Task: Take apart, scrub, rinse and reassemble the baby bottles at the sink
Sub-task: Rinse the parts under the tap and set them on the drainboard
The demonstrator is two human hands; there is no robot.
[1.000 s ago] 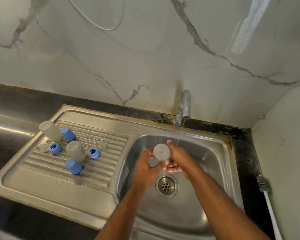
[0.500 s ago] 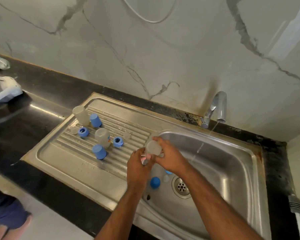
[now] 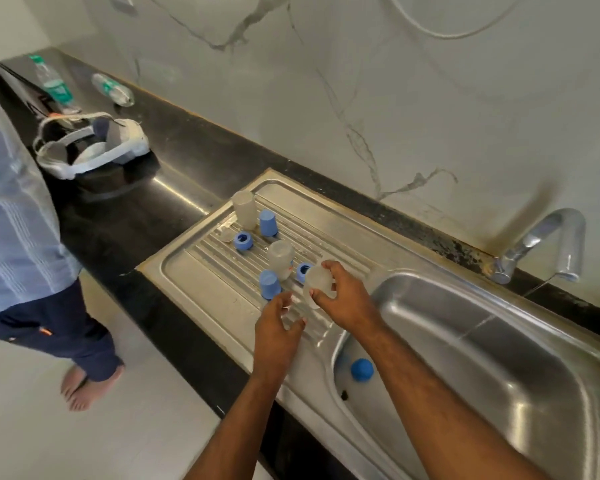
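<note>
My right hand [image 3: 347,299] grips a clear bottle body [image 3: 317,282] bottom-up over the ribbed drainboard [image 3: 201,289]. Just left of it, my left hand [image 3: 278,327] hovers above the drainboard with fingers loosely curled and nothing in it. On the drainboard stand two upturned clear bottle bodies [image 3: 244,208] [image 3: 280,258], two blue caps [image 3: 269,222] [image 3: 269,284] and two blue collar rings [image 3: 243,241] [image 3: 304,271]. A small clear part [image 3: 226,235] lies by the far ring. A blue cap [image 3: 361,369] lies in the sink basin [image 3: 499,358].
The tap [image 3: 548,244] at the back right runs a thin stream. On the dark counter to the left sit a white headset [image 3: 94,143] and two plastic water bottles [image 3: 54,83] [image 3: 113,89]. A barefoot person [image 3: 18,216] stands at far left.
Both hands carried the clear bottle body out of the basin, left over the drainboard. My left hand has let go of it. The view swung left.
</note>
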